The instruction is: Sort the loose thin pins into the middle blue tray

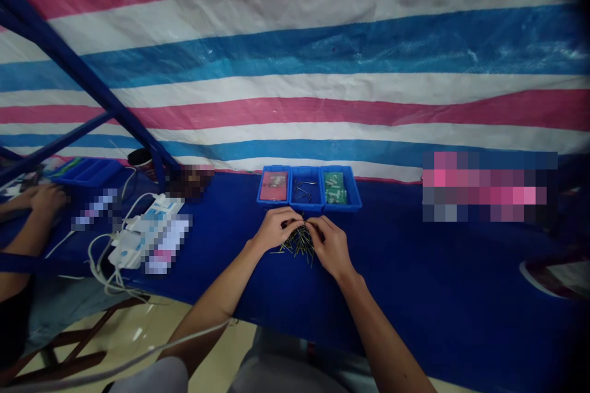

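A pile of thin metal pins (302, 244) lies on the blue table, partly under both hands. My left hand (278, 228) is closed in a pinch above the pile's left side. My right hand (328, 241) pinches from the right, its fingertips nearly meeting the left ones. What the fingertips hold is too small to make out. Just beyond the hands stands a blue three-part tray (291, 191). Its left compartment shows a pink bag (274, 186) with small parts, the middle a few loose pins (304, 189), the right green pieces (335, 187).
On the left, a white power strip (133, 244) with cables lies on the blue table (405, 270). Another person's hands (46, 198) are at the far left near a blue tray (87, 171). A blue metal frame (87, 73) slants there. Striped sheeting (295, 110) hangs behind.
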`<state>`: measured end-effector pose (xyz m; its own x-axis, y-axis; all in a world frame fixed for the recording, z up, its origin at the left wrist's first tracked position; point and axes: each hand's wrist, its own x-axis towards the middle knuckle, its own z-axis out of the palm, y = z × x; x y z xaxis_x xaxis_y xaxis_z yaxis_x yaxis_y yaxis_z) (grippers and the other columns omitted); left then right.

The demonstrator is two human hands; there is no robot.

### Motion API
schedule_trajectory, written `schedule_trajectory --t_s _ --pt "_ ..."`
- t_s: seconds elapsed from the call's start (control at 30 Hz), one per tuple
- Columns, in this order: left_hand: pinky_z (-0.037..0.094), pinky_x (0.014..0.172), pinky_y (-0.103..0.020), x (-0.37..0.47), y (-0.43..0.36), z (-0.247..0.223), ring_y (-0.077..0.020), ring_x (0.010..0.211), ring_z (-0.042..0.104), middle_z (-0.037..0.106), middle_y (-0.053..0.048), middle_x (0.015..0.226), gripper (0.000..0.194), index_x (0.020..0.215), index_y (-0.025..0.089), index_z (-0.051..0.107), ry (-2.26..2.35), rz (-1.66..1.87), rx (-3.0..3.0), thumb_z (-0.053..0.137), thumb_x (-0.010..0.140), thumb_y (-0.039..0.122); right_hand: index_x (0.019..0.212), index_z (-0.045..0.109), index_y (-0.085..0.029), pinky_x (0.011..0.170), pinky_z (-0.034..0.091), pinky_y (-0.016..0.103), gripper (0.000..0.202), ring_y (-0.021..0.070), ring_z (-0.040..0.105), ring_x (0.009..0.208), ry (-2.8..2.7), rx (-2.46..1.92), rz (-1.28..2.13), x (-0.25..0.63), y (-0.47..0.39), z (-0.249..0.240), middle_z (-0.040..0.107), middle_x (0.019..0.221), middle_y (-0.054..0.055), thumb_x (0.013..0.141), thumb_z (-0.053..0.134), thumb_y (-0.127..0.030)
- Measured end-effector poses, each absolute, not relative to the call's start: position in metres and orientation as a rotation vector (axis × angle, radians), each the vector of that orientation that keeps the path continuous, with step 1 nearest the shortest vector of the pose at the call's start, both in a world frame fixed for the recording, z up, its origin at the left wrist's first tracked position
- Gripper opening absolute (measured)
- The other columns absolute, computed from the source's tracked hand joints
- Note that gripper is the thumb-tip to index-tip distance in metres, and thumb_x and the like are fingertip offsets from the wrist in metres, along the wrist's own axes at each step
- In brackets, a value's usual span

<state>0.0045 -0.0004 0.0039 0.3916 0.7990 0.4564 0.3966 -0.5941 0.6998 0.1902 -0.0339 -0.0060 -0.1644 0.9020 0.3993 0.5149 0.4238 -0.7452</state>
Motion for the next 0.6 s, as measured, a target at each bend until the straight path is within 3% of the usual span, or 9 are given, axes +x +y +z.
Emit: schedule_trajectory --t_s 0.6 --pt "0.048 0.068 -0.025 0.0061 0.0018 0.0032 -0.0141 0.07 0.062 0.069 -0.007 0.079 0.019 0.088 0.014 0.074 1.026 1.088 2.12 0.063 0.093 0.027 0.099 0.069 -0.022 0.063 0.043 0.028 0.024 0.0147 0.055 0.064 -1.808 -1.232 0.579 0.1917 -0.0349 -0.009 0.063 0.08 0.004 0.101 0.047 -0.034"
